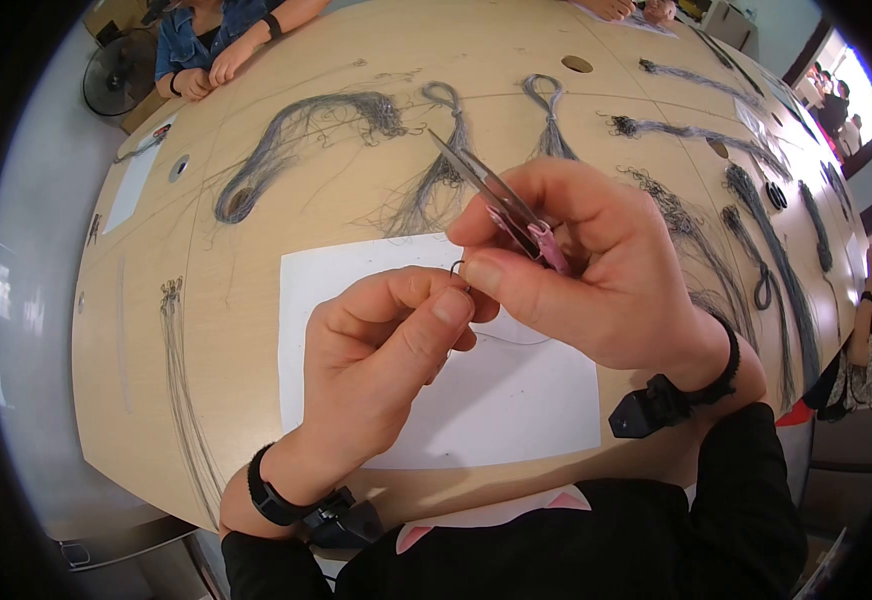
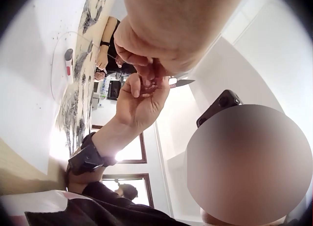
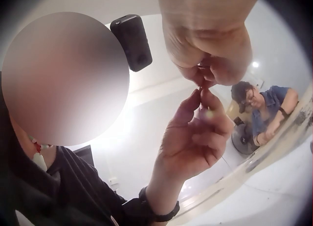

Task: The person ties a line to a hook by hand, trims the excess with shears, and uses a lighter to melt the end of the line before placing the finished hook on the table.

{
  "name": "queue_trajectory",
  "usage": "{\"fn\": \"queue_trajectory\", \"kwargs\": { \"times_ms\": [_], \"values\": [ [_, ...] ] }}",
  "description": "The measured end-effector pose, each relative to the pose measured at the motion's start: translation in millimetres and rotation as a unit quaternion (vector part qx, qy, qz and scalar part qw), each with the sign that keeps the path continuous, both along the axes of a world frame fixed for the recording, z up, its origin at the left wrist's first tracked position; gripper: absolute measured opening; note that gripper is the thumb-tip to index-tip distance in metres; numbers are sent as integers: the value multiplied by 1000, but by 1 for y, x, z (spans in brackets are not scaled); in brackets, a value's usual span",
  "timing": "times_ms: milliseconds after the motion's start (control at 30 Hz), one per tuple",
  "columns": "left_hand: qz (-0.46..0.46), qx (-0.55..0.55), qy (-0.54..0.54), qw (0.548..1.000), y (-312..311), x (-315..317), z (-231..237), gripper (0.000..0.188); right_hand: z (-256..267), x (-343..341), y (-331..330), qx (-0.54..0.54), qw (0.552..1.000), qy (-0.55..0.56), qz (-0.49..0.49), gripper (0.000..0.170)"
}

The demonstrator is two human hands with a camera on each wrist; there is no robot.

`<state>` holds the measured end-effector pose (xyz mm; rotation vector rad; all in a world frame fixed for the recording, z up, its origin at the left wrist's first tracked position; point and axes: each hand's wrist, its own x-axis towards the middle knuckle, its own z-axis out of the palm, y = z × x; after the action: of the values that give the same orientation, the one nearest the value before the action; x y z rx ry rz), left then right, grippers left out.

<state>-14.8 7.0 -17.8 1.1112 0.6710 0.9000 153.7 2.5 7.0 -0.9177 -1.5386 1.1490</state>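
In the head view my left hand (image 1: 381, 345) pinches a small dark hook (image 1: 456, 268) between thumb and forefinger. A thin line (image 1: 516, 341) curves over the white paper (image 1: 516, 415) beneath the hands. My right hand (image 1: 596, 270) grips small snips (image 1: 486, 185) with a pink handle, their pointed blades up and away from the hook. Its thumb and forefinger tips are right at the hook. In the right wrist view the fingertips of the left hand (image 3: 195, 138) and right hand (image 3: 215, 55) meet, hiding most of the small piece.
Bundles of grey line (image 1: 306, 125) lie across the table (image 1: 246, 330), several with dark hooks at one end. A looped bundle (image 1: 443, 150) lies beyond the paper. Another person's hands (image 1: 216, 75) rest at the far left edge. A white-and-red tool (image 2: 69, 64) lies on the paper.
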Motion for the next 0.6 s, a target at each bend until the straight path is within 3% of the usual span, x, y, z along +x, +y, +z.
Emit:
{"fn": "queue_trajectory", "kwargs": {
  "times_ms": [167, 467, 600],
  "values": [
    [7, 60, -31, 998, 0, 2, -1, 17, 2, 2, 1, -11, 1000, -11, -18, 14],
    [37, 15, 3, 999, 2, 1, -2, 14, 0, 3, 1, -20, 1000, -19, -3, 16],
    [40, 11, 5, 999, 2, 3, -2, 14, -5, 0, 0, 42, 999, -32, -4, 18]
  ]
}}
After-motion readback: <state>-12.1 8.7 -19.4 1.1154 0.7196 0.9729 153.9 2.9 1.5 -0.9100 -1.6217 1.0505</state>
